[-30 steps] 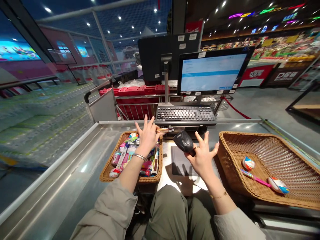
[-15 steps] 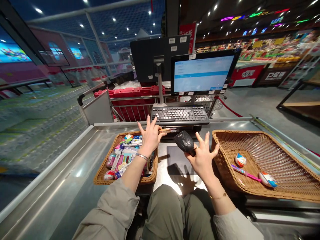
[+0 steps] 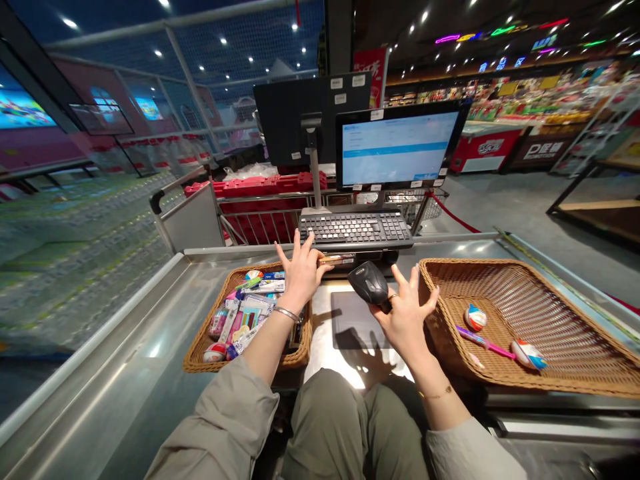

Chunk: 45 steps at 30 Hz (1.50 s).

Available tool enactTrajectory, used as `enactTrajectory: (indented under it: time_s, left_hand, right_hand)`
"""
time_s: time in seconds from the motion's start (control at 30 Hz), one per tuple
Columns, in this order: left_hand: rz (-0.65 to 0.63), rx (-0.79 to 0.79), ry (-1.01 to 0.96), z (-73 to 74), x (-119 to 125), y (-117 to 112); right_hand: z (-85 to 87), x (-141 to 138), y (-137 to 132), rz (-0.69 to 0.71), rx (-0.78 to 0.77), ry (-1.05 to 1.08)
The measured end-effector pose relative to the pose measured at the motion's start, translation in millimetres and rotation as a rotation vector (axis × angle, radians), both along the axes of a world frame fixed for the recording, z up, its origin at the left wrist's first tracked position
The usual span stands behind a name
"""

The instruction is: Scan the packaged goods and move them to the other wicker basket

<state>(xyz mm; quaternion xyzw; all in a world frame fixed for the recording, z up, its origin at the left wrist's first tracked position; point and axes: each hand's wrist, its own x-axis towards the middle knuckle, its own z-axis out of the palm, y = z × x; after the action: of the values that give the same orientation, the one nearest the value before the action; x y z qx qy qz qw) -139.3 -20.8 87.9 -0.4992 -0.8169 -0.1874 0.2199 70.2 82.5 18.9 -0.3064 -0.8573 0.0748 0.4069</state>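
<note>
My left hand [image 3: 303, 272] pinches a slim brown-and-dark stick-shaped item [image 3: 336, 259] between thumb and finger, with its other fingers spread toward the keyboard. The item points right, and a small white label shows at its far end. A black barcode scanner [image 3: 369, 282] is in my right hand [image 3: 406, 312], its head facing left toward the item; the hand covers its handle, and several fingers stretch out. Below my left hand, a wicker basket [image 3: 193, 347] holds many small packaged goods. Beside my right hand, a larger wicker basket [image 3: 565, 313] holds two egg-shaped toys [image 3: 529, 354] and a pink-purple pen [image 3: 486, 342].
A keyboard [image 3: 357, 227] sits behind my hands, under a lit monitor [image 3: 400, 150]. A grey flat plate [image 3: 361, 321] lies in the metal counter [image 3: 150, 320] between the baskets. Behind the counter stand a shopping cart [image 3: 265, 223] and red crates [image 3: 270, 185].
The view has shifted slightly, so the baskets, keyboard and monitor appear a little further left. Both hands keep their hold on the stick-shaped item and the scanner.
</note>
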Motion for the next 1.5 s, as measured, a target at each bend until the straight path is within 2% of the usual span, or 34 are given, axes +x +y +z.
enactTrajectory:
  time_s: [0.4, 1.3, 1.5]
  left_hand:
    - [-0.027, 0.038, 0.031, -6.1, -1, 8]
    - [-0.029, 0.028, 0.001, -4.2, 3, 10]
    - [-0.029, 0.018, 0.006, -1.4, 6, 11]
  right_hand:
    - [-1.7, 4, 4, -0.006, 0.008, 0.015]
    - [-4.2, 5, 6, 0.001, -0.01, 0.015]
    - [-0.2, 7, 4, -0.019, 0.004, 0.021]
